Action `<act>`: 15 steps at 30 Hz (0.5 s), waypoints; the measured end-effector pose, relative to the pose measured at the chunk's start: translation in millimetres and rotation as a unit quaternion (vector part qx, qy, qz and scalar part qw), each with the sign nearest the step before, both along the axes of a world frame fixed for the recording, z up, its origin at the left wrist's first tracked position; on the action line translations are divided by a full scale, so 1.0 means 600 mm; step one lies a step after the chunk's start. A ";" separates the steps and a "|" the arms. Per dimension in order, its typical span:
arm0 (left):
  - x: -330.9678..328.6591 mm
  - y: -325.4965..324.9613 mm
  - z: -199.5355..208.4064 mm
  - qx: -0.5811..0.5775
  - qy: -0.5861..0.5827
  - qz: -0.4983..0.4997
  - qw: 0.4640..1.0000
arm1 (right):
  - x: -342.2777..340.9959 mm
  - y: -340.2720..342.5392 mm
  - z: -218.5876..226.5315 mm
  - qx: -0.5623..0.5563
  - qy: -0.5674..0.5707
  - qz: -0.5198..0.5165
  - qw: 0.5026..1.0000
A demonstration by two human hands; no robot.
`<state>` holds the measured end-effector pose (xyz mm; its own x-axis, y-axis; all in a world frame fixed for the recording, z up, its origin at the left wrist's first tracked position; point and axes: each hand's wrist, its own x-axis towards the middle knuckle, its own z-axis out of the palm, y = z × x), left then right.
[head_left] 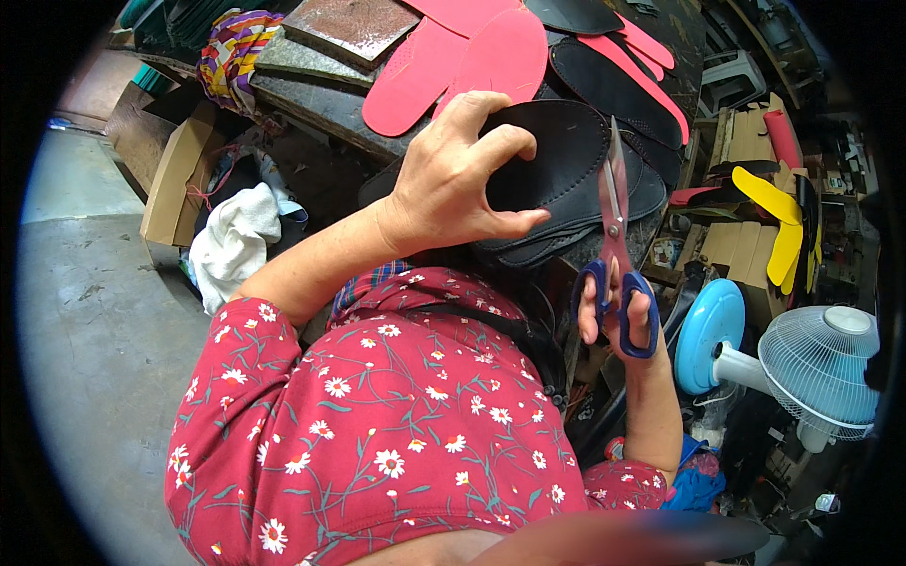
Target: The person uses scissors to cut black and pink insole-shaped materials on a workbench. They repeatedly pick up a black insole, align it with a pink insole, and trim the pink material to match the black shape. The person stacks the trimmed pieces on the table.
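Note:
My left hand (458,174) is over the near end of a black insole (552,151) with a stitched edge. Its thumb and index finger are spread in a C shape, with no object visible between them. My right hand (618,316) has its fingers through the dark blue handles of a pair of scissors (613,226). The metal blades point away from me, nearly together, beside the insole's right edge. Several more black insoles (623,203) lie stacked beneath and to the right.
Pink insoles (495,57) and black ones lie farther back on the dark worktable (302,94), beside stone slabs (349,33). Left stands a cardboard box (177,179) with a white cloth (236,236). At right are a blue-white fan (816,368) and yellow sole-shaped pieces (783,226).

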<state>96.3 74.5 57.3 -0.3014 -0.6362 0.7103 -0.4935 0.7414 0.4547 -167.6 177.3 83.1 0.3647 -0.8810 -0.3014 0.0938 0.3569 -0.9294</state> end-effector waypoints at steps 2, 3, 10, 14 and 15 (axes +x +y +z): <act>0.000 0.000 0.000 0.010 0.001 -0.003 1.000 | -0.007 0.002 0.001 0.016 0.008 0.006 1.000; -0.001 0.000 0.000 0.013 0.002 -0.004 1.000 | -0.012 0.002 0.003 0.021 0.007 0.009 1.000; -0.027 0.012 0.005 0.046 -0.016 -0.082 0.995 | -0.002 -0.016 -0.002 -0.055 0.015 -0.124 0.991; -0.063 0.043 0.005 0.041 -0.085 -0.195 0.976 | 0.008 -0.018 -0.004 -0.093 0.099 -0.222 0.965; -0.067 0.045 0.005 0.038 -0.086 -0.189 0.977 | 0.005 -0.022 -0.006 -0.102 0.104 -0.256 0.956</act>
<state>56.1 101.8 60.3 -0.6363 -0.5056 0.5827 -0.2655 0.8527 0.4500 -164.9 164.2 79.7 -0.1792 -0.9761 -0.1226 0.0137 0.1221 -0.9924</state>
